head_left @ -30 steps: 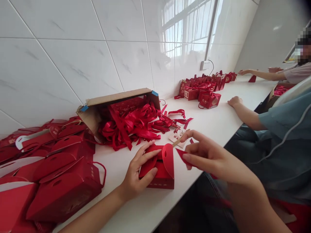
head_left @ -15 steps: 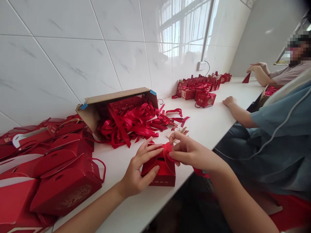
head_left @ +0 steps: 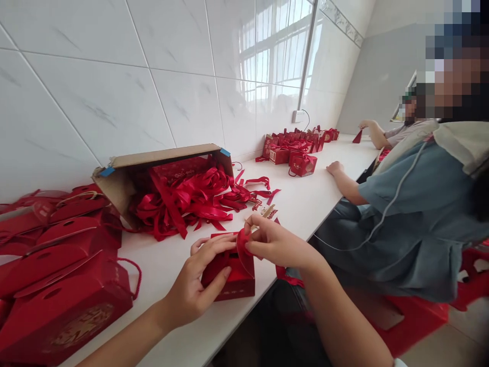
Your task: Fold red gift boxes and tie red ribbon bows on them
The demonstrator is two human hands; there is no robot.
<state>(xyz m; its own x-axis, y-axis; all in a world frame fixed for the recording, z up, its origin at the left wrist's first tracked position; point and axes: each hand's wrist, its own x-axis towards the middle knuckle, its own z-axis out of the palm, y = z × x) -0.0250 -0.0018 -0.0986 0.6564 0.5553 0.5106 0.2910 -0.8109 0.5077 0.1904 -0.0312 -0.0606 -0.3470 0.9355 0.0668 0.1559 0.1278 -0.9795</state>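
Note:
A small red gift box (head_left: 239, 285) with rounded top flaps and a dark slot sits near the table edge. My left hand (head_left: 200, 278) holds it from the left, fingers laid across the top and thumb on the near side. At the box's right, my right hand (head_left: 273, 239) pinches the rounded flap (head_left: 241, 247) between thumb and fingers. A red ribbon (head_left: 288, 278) hangs over the table edge beneath my right wrist; whether those fingers also hold part of it is hidden.
A cardboard box (head_left: 164, 155) on its side spills red ribbons (head_left: 183, 199). Red gift boxes (head_left: 72, 306) crowd the left; finished-looking ones (head_left: 303, 163) line the wall. Gold and red cut-out tags (head_left: 267, 210) lie beyond my hands. A co-worker's arm (head_left: 346, 183) rests on the table at right.
The view has turned to the right, so everything sits further left and more of the co-workers shows. Both hands keep nearly the same hold on the box and flap.

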